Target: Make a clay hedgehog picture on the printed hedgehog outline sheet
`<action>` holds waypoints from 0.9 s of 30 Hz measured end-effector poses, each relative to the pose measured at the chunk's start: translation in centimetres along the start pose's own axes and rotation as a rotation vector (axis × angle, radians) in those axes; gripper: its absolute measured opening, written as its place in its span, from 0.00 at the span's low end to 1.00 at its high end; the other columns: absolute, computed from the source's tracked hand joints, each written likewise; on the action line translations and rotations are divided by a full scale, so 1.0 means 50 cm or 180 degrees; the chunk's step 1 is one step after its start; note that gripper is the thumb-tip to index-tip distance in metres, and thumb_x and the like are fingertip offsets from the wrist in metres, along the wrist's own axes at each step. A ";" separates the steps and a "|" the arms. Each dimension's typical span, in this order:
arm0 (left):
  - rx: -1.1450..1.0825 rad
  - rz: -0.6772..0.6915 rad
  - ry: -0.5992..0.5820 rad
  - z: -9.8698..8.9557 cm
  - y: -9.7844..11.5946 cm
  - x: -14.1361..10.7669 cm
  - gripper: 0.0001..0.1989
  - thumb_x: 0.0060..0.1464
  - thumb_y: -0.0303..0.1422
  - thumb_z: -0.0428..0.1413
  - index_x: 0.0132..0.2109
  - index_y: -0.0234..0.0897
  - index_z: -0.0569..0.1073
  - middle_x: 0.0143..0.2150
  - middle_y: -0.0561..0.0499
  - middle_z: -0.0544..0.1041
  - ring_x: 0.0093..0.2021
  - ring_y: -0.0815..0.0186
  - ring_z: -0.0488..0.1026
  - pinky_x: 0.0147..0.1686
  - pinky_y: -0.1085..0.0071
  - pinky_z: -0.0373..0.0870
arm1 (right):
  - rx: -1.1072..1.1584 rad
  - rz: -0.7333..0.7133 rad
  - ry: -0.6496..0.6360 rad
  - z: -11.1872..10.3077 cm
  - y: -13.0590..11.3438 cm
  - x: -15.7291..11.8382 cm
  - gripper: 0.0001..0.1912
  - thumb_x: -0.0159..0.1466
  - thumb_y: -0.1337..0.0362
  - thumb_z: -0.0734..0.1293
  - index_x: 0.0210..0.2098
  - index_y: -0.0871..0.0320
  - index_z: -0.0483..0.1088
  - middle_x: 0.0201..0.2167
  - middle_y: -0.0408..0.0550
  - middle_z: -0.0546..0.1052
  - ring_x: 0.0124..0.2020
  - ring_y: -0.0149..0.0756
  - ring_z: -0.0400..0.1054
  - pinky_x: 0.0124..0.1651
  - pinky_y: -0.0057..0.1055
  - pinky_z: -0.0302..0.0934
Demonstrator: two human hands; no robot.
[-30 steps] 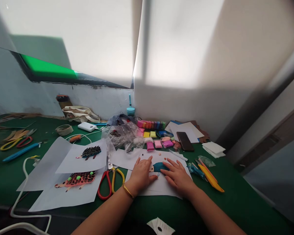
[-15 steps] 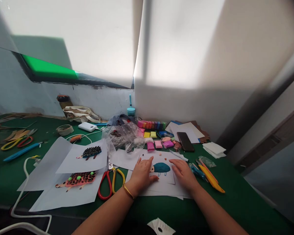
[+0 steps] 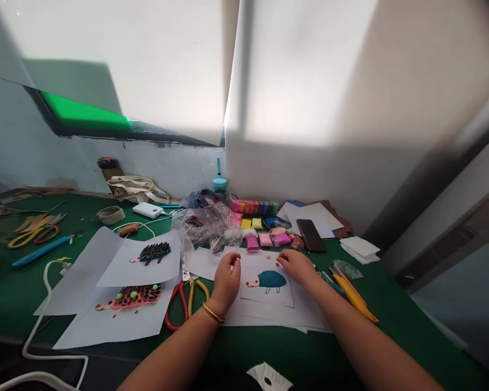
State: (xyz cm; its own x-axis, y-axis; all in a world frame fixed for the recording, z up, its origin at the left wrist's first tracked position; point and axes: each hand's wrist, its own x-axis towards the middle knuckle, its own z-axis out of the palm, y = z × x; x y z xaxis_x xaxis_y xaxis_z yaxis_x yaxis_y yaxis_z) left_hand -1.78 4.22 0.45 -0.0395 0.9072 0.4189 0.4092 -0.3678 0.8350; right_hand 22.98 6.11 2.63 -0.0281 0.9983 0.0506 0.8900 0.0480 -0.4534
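A hedgehog picture (image 3: 271, 279) with a blue body, pale face and drawn legs lies on white paper between my hands. Left of it, my left hand (image 3: 227, 279) has its fingers curled in and the thumb near the index fingertip; whatever is between them is too small to make out. My right hand (image 3: 298, 266) is above the picture's right side, its fingertips drawn together at a tiny brown clay ball (image 3: 277, 264). Another small pinkish ball (image 3: 268, 257) rests on the paper just behind.
Red-and-yellow-handled scissors (image 3: 186, 301) lie left of my left wrist. Two finished-looking hedgehog sheets (image 3: 138, 271) are farther left. Behind are clay packets (image 3: 264, 239), a plastic bag (image 3: 204, 225) and a phone (image 3: 311, 235). A yellow cutter (image 3: 355, 298) lies at right.
Both hands have lifted off the picture's sides. My left hand has curled its fingers at the upper left; my right has moved up to the small clay ball. The view has shifted slightly.
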 end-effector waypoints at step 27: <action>-0.0671 -0.0439 0.0552 -0.013 0.009 0.005 0.11 0.58 0.37 0.52 0.44 0.37 0.72 0.40 0.46 0.76 0.41 0.59 0.74 0.43 0.62 0.72 | -0.0114 -0.0011 -0.0088 0.020 0.021 0.051 0.14 0.64 0.62 0.62 0.44 0.56 0.78 0.46 0.53 0.80 0.47 0.45 0.72 0.45 0.33 0.61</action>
State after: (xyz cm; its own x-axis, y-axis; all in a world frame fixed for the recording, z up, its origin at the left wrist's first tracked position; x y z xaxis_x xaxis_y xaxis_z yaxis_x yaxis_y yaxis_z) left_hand -2.20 4.12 1.15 -0.2441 0.9097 0.3358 0.1917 -0.2942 0.9363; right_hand 23.41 8.74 1.40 -0.0433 0.9987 0.0273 0.9057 0.0507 -0.4210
